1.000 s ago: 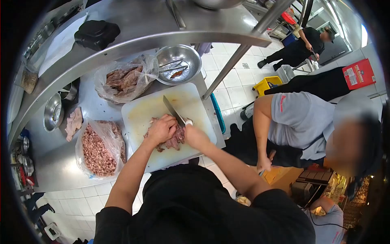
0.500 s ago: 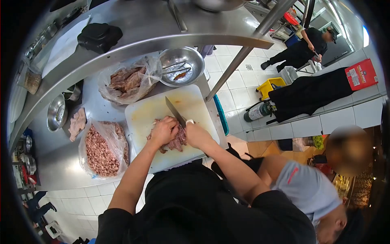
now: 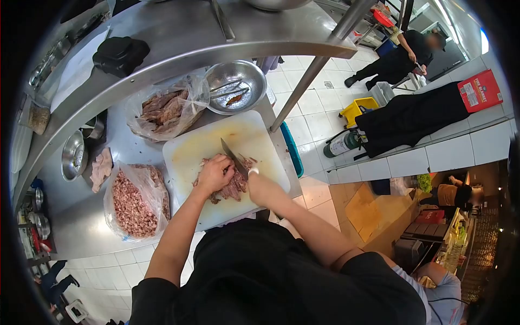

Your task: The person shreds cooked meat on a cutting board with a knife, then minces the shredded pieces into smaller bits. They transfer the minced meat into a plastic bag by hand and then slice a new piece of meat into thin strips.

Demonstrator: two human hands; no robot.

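On the white cutting board lies a pile of brown shredded meat. My left hand presses on it with bent fingers, holding it against the board. In my right hand is the handle of a kitchen knife, its pale end showing at the fist. The blade points away from me and to the left, close beside my left fingertips, with meat on both sides of it. Whether the edge touches the board is hard to tell.
Left of the board stand a plastic bag of diced pink meat and a bag of larger meat pieces. A steel bowl with tongs is behind. A steel shelf overhangs the counter. A person in grey is close at right.
The knife and my right hand have shifted slightly, and some meat now lies right of the blade. The person in grey has moved down toward the lower right. My view has turned slightly.
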